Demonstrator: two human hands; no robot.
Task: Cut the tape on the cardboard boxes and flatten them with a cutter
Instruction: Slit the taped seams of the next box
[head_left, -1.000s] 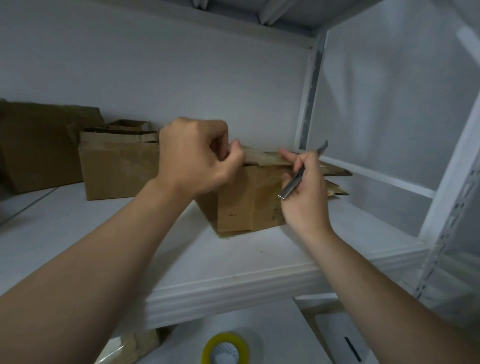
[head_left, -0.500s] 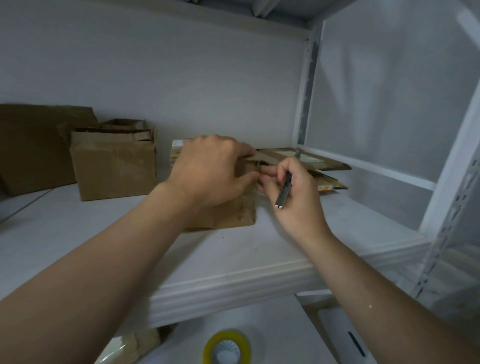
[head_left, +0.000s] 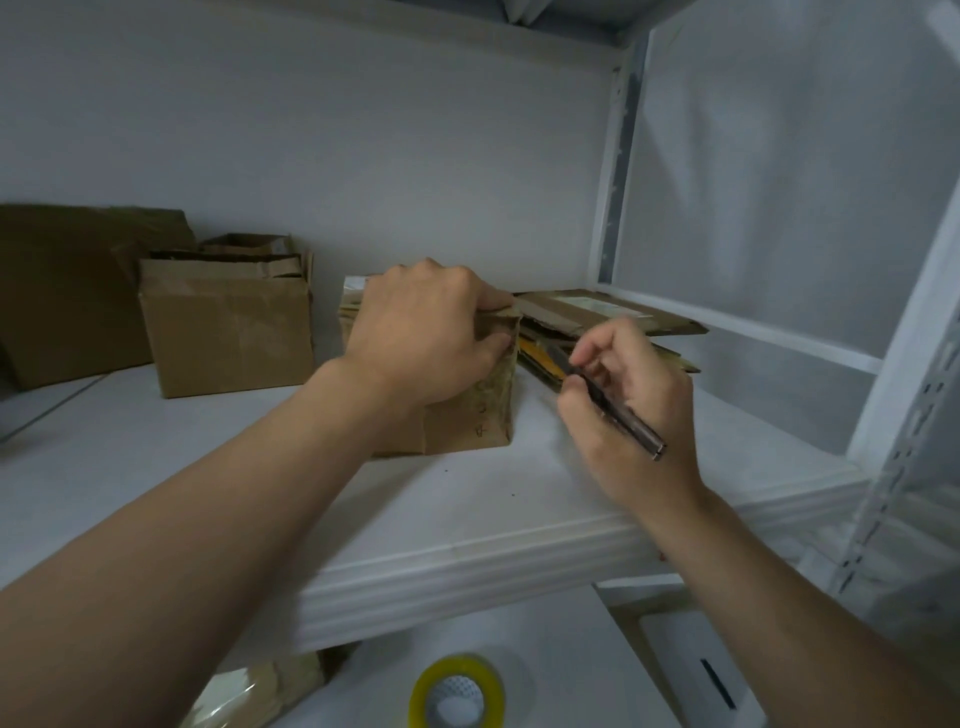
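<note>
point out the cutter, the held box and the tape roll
cutter (head_left: 631, 428), head view, metal handle
held box (head_left: 493, 410), head view, front face
tape roll (head_left: 457, 666), head view, yellow rim

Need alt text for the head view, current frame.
A left hand grips the top of a small box on a white shelf, while the right hand holds a cutter just right of it. Behind them lies flattened cardboard; an open box stands to the left and a tape roll sits below.
</note>
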